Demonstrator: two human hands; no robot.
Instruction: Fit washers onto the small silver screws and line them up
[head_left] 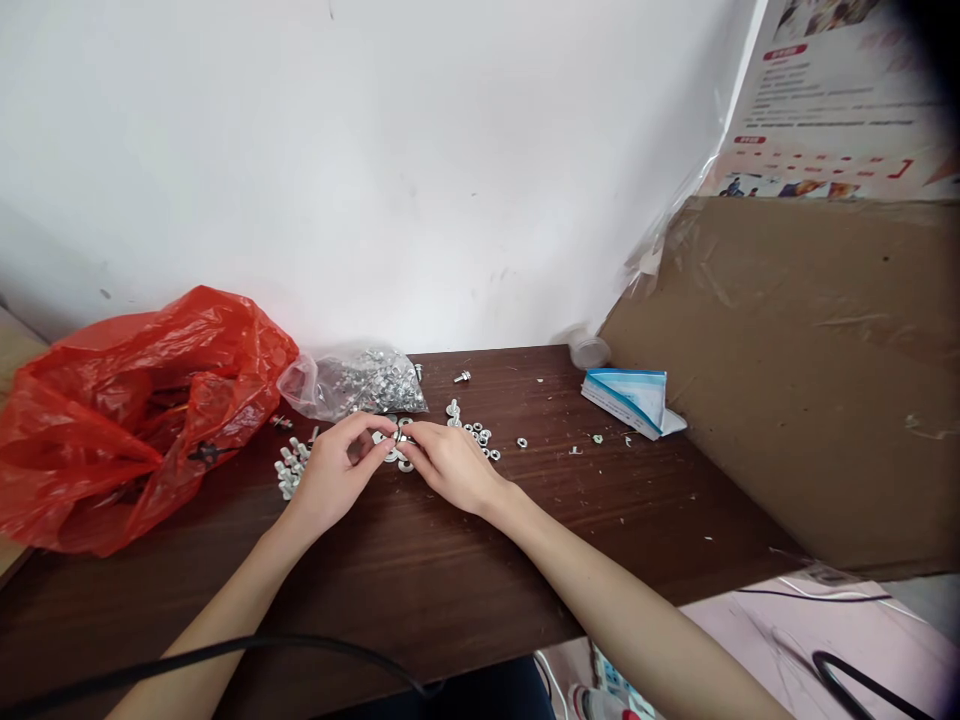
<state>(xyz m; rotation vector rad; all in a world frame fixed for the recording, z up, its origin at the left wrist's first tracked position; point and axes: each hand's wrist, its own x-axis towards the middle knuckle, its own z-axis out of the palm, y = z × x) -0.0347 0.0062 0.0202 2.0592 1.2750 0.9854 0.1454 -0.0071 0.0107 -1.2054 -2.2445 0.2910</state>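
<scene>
My left hand (337,465) and my right hand (450,462) meet over the table, fingertips nearly touching. Both are closed in a pinch around a small metal fastener (397,436), which looks like a washer edge; the fingers cover most of it. Beneath the fingertips lie several flat washers (405,465). Beside my left hand stands a cluster of bolts (289,470). Several nuts (480,436) are scattered just beyond my right hand, with a few stacked bolts (453,410) behind them.
A red plastic bag (142,400) fills the table's left side. Next to it, a clear bag of metal hardware (367,383) rests against the wall. One bolt (462,377), a blue-and-white box (626,400) and a cardboard panel (795,370) are farther right. A black cable (315,645) crosses the foreground.
</scene>
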